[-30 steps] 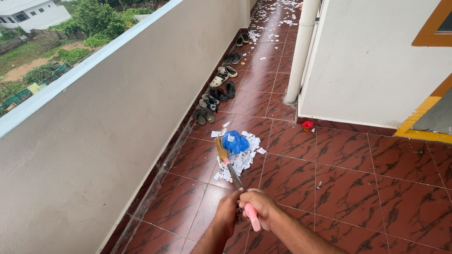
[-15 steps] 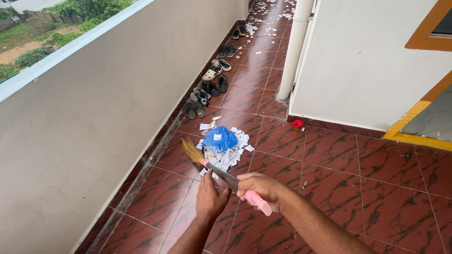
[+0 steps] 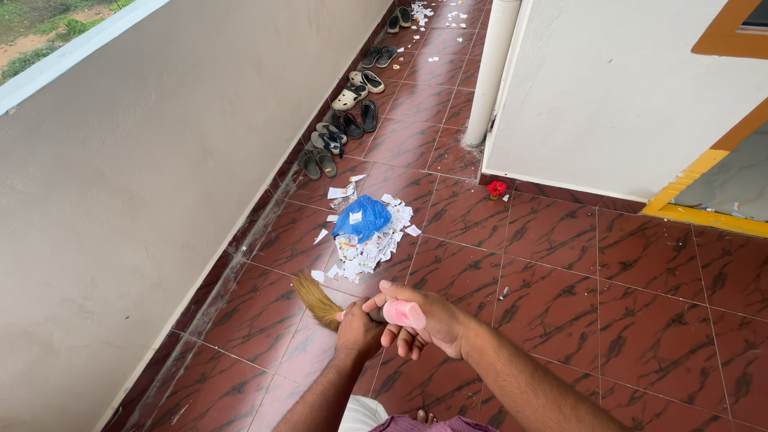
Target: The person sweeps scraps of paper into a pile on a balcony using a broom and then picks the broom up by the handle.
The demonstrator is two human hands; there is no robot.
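I hold a short broom [image 3: 320,302] with straw bristles and a pink handle low over the red-brown tiled floor [image 3: 560,304]. My right hand [image 3: 424,320] wraps the pink end of the handle. My left hand [image 3: 358,332] grips the shaft nearer the bristles, which point left toward the parapet wall. Ahead of the bristles lies a swept pile of white paper scraps [image 3: 364,244] with a crumpled blue plastic bag [image 3: 362,216] on top.
A grey parapet wall [image 3: 160,176] runs along the left. Several sandals and shoes [image 3: 340,120] line its base. A white pipe [image 3: 488,72] stands at a white wall corner, with a small red flower [image 3: 497,189] near it. More paper scraps [image 3: 448,16] lie far down the corridor.
The broom swung back from the pile toward me and to the left. Its bristles left the scraps. My left hand came onto the shaft. The view tilted downward.
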